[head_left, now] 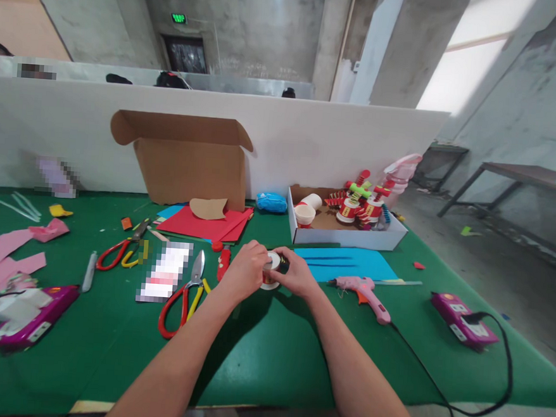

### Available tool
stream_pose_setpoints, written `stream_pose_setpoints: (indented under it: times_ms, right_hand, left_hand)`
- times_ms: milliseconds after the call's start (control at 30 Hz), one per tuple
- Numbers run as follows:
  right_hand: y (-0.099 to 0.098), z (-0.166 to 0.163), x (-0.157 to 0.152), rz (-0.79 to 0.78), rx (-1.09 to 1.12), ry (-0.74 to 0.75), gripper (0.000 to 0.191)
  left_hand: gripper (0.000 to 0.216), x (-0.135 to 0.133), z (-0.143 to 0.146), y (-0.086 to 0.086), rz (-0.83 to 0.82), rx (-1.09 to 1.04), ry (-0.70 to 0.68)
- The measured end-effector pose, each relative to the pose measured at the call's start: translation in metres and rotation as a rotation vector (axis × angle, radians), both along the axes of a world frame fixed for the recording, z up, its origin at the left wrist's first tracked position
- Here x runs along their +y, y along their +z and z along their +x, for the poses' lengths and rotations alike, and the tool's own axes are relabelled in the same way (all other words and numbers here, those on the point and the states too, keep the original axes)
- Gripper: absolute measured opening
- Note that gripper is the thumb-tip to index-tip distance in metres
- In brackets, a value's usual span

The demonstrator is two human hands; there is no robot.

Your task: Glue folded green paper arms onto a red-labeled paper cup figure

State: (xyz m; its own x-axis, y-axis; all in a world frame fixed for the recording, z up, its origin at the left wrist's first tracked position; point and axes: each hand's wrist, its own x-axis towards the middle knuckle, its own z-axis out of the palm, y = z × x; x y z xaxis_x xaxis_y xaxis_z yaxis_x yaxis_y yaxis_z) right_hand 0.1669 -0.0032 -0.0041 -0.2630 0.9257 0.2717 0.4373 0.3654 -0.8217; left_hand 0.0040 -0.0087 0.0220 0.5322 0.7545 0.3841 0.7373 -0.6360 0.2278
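Note:
Near the middle of the table both my hands meet around a small white paper cup (272, 259). My left hand (249, 271) is closed on the cup's left side, its fingers bent over the top. My right hand (298, 275) grips the opposite side with thumb and fingers. A small dark piece shows by the right fingers, too unclear to name. Just left of my left hand lies a red cutter-like tool (223, 262). Scissors (188, 297) with one red and one yellow handle rest nearby. To the right is a pink glue gun (365, 294).
A white-sided box (352, 239) holds paper cups and decorated cup figures (349, 208). Blue sheets (369, 266) lie before it. Red paper (196, 223), a blue pouch (271, 202) and red-and-yellow pliers (125, 248) lie around. Purple power strips (463, 320) trail cords.

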Motion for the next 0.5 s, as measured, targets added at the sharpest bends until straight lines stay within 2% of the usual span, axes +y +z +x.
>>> stream_pose_setpoints:
  times_ms: [500]
  right_hand:
    - [-0.0021,0.0006,0.001,-0.002,0.004,0.0,0.035]
  left_hand:
    - [0.025,0.0001,0.0011,0.0004,-0.011,0.012,0.01]
